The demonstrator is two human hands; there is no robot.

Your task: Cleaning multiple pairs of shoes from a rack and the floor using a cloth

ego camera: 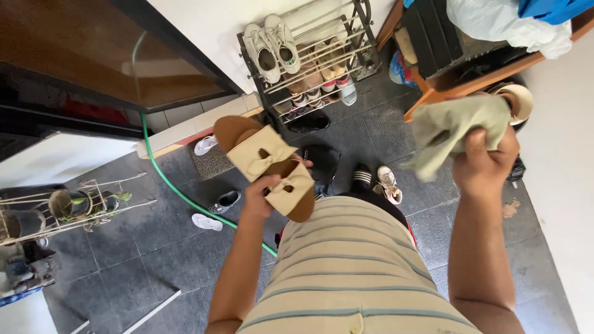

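Observation:
My left hand [258, 193] holds a tan slide sandal [266, 162] with two cream bow straps, lifted in front of my chest with its top side facing me. My right hand [486, 162] is raised at about the same height and grips a crumpled pale green cloth [455, 127]. The two hands are well apart, and the cloth does not touch the sandal. Below both hands is my striped cream shirt [352, 266].
A metal shoe rack [315, 59] with white sneakers and several other shoes stands against the wall ahead. Loose shoes and slippers lie on the dark tiled floor [154, 260], crossed by a green hose [170, 185]. A wooden table [470, 74] is at right, a wire plant stand [68, 207] at left.

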